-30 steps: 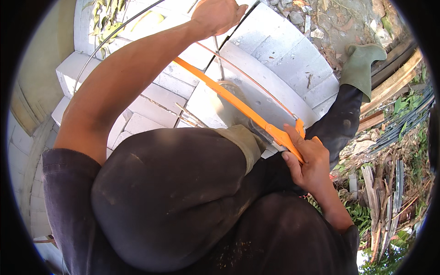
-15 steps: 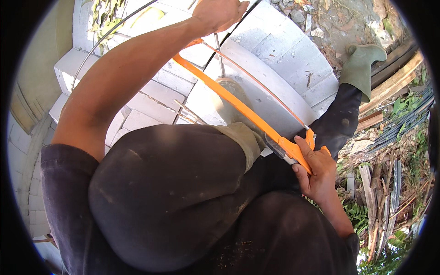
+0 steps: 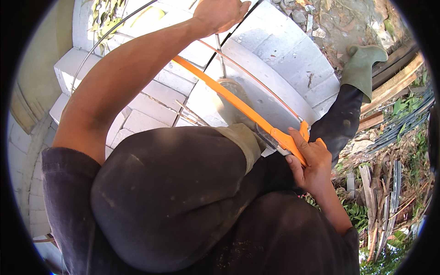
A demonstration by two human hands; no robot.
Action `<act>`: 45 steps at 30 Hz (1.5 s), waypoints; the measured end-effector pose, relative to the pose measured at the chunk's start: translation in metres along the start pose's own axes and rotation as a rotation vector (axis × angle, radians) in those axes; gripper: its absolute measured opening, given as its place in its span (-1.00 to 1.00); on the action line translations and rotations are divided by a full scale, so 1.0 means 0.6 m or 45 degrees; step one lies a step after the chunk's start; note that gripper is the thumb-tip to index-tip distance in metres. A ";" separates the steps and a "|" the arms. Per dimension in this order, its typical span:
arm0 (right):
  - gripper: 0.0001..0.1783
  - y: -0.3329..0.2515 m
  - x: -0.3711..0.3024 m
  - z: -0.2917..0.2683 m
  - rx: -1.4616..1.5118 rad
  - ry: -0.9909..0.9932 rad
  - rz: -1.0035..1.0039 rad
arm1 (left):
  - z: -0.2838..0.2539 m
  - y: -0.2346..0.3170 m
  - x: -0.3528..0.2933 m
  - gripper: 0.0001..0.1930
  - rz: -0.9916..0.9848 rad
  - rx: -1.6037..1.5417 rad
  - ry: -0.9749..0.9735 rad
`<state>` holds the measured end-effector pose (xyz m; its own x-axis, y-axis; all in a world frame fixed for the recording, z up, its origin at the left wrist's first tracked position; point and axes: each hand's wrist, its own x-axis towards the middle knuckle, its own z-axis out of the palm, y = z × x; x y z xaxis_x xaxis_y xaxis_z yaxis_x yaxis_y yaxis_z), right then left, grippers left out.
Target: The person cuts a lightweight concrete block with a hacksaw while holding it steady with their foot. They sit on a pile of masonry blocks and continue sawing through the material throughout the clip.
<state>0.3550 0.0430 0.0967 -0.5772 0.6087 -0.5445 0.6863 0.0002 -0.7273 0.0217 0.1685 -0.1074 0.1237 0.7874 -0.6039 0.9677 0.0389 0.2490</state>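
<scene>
Orange hacksaw [image 3: 238, 104] is clasped by right hand [image 3: 315, 166]; left hand [image 3: 219, 15]: cannot tell its grip.

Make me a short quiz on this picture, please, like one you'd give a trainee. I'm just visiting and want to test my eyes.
1. Which of the person's hands grips the orange hacksaw?

2. True or false: the boot at the upper right is bright red.

3. Choose one. The stacked blocks look mostly:
A) black
B) whitish
C) blue

Key:
1. The right hand.
2. False; it is olive green.
3. B.
</scene>
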 end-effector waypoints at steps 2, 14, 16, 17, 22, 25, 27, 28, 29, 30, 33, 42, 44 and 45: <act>-0.40 0.004 0.066 0.042 -0.005 0.014 -0.036 | 0.005 -0.001 0.003 -0.36 0.017 -0.002 0.026; -0.45 0.006 0.038 0.023 0.017 -0.024 0.001 | 0.005 -0.003 0.000 -0.37 0.030 0.049 0.019; -0.43 0.000 0.086 0.047 0.008 -0.034 -0.074 | 0.001 -0.002 -0.002 -0.37 0.087 0.072 0.055; -0.42 -0.007 0.101 0.054 0.045 -0.022 -0.087 | -0.004 0.007 -0.012 -0.37 0.100 0.006 0.122; -0.48 0.006 0.009 0.012 0.050 -0.004 0.025 | 0.001 -0.006 -0.005 -0.37 0.061 0.060 0.043; -0.50 -0.001 0.002 -0.002 -0.005 -0.010 0.030 | 0.002 -0.002 -0.004 -0.37 0.046 0.052 0.044; -0.48 0.004 0.067 0.033 -0.080 -0.039 -0.070 | 0.014 -0.003 -0.003 -0.37 0.061 0.069 0.084; -0.48 -0.002 0.094 0.044 -0.088 -0.019 -0.071 | 0.013 -0.002 0.003 -0.38 0.077 0.092 0.133; -0.44 -0.007 0.119 0.060 -0.065 0.023 -0.147 | 0.010 0.000 0.004 -0.38 0.079 0.110 0.135; -0.40 -0.009 0.132 0.068 -0.044 0.066 -0.222 | 0.009 0.006 0.007 -0.39 0.060 0.099 0.131; -0.41 -0.013 0.103 0.044 -0.032 -0.006 -0.122 | 0.013 -0.001 -0.002 -0.40 0.020 0.088 0.056; -0.42 -0.009 0.102 0.027 -0.019 0.006 -0.103 | -0.013 0.011 0.005 -0.46 0.129 0.002 -0.122; -0.41 -0.025 0.102 0.028 -0.018 -0.018 -0.111 | 0.006 -0.002 -0.006 -0.40 0.134 0.023 -0.012; -0.41 -0.034 0.101 0.029 -0.042 -0.034 -0.086 | 0.015 -0.011 -0.006 -0.34 0.158 0.063 0.064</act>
<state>0.2980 0.0660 0.0711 -0.6338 0.5850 -0.5060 0.6596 0.0670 -0.7486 0.0168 0.1599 -0.1137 0.2333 0.8142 -0.5316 0.9554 -0.0901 0.2814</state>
